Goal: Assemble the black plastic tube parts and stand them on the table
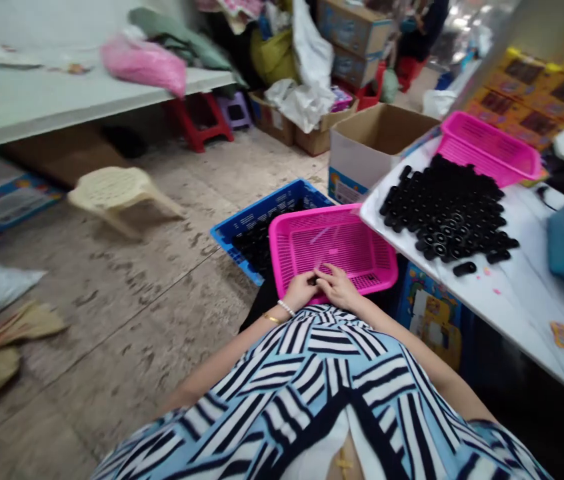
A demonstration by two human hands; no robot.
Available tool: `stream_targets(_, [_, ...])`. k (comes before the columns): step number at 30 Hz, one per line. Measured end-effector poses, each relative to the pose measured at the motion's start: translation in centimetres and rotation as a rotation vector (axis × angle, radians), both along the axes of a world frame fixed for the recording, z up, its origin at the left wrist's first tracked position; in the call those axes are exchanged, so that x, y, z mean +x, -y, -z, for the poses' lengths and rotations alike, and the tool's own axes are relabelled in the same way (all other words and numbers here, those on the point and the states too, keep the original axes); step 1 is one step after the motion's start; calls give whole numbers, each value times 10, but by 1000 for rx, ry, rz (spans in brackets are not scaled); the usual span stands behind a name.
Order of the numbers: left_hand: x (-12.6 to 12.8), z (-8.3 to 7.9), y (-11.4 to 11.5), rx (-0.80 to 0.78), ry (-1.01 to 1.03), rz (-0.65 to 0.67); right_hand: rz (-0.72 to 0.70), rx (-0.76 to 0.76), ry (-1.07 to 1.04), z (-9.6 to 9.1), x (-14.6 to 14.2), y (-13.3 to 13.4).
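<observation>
My left hand [300,290] and my right hand [338,285] meet at the near rim of a pink plastic basket [332,245] on my lap. Their fingers are curled together around a small dark piece [315,281] that I cannot make out clearly. A pearl bracelet and a gold bangle sit on my left wrist. To the right, a heap of small black cylindrical parts [446,212] lies on the white table [522,293], with one stray part [464,269] near the table's edge.
A blue crate [257,223] with black parts stands on the floor behind the pink basket. A second pink basket [487,148] rests on the table. An open cardboard box [377,143], a cream stool [119,193] and a long grey table [62,100] stand further off.
</observation>
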State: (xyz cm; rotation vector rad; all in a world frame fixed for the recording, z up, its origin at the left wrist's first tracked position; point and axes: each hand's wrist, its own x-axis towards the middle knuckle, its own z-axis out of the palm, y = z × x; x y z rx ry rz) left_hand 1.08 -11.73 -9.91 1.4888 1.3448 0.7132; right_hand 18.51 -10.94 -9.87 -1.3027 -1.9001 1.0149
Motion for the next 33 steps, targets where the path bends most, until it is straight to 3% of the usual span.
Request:
stream_targets(7, [-5,3,-4,174,-201,131,303,29,-17,-16,10,-3])
stream_targets(10, [-10,-3,3,287,-299,111,346,69,-55,-44,14,5])
stream_targets(13, [-17,-9,8,374,-393,168,319,135,-97,-88,30,20])
stream_targets(16, [-25,-12,9,408,-479,297,344,304,-34,-136,74,37])
stream_targets(18, [-31,-13,9,422,-538,348,577,486,130,-162,119,45])
stream_targets(20, [-38,-13,8,441,-599,363,849,570,270,-178,171,51])
stream_targets(23, [-46,-10,4,476,-686,351,1185,614,414,-184,244,54])
stream_targets(25, [-51,-9,0,505,-738,315,1300,562,483,-178,279,49])
stream_targets(29, [-67,-11,0,566,-812,174,1238,419,503,-162,308,29])
stream_targets(33, [-99,-18,13,597,-856,-39,1209,453,492,-149,308,19])
